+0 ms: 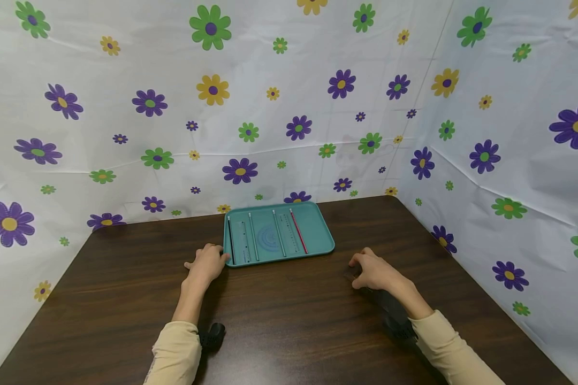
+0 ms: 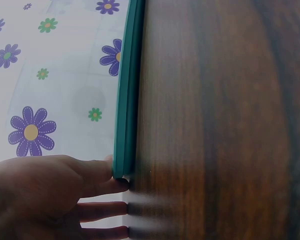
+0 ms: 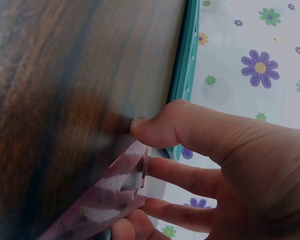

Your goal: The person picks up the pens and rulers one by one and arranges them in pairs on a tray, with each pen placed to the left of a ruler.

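Note:
My left hand [image 1: 207, 263] pinches the near left corner of a teal tray [image 1: 320, 235], thumb at the rim and index finger below it in the left wrist view. On the tray lie a black pencil [image 1: 231, 240], two pale pencils [image 1: 253, 235], a red pencil [image 1: 298, 231], two clear rulers [image 1: 244, 243] and a clear blue protractor [image 1: 268, 238]. Right of the tray, low over the table, my right hand [image 1: 377, 271] holds a clear pinkish set square [image 3: 107, 192] by its edge, fingers curled about it. Part of the set square is hidden behind the fingers.
The dark wooden table [image 1: 289, 321] stretches out around the tray. A flower-printed white sheet [image 1: 270, 107] hangs behind it and along the right side. Each wrist wears a black camera mount [image 1: 213, 337].

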Motion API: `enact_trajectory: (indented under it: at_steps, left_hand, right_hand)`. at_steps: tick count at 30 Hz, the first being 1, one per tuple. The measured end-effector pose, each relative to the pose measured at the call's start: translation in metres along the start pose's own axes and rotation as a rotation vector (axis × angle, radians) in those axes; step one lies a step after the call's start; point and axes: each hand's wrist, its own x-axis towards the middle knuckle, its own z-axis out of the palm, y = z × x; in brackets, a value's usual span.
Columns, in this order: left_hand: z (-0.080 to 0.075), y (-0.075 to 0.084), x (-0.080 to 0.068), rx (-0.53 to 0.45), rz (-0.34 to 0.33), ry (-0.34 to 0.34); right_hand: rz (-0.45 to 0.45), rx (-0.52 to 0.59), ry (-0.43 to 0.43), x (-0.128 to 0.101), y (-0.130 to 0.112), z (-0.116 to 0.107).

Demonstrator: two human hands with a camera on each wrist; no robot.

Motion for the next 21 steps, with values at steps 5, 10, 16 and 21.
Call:
enact_trajectory:
  at_steps: [5,10,16,21]
  left_hand:
    - [-0.0001,-0.0007,-0.0007,-0.006,0.002,0.001]
    - [-0.0003,-0.0005,-0.0012,-0.007,0.003,0.008]
    - [-0.0009,-0.0006,-0.0020,-0.007,0.006,0.008]
    - [-0.0003,-0.0010,-0.0019,-0.008,0.004,0.000]
  right_hand:
    - [-0.001,0.003,0.006,0.0001,0.0003,0.0015]
    - [0.008,-0.003,0.017,0.0016,-0.0001,0.0020]
    - [0.004,0.006,0.027,0.0036,-0.0001,0.0034]
    - [-0.034,-0.002,0.044,0.0078,0.0007,0.0044]
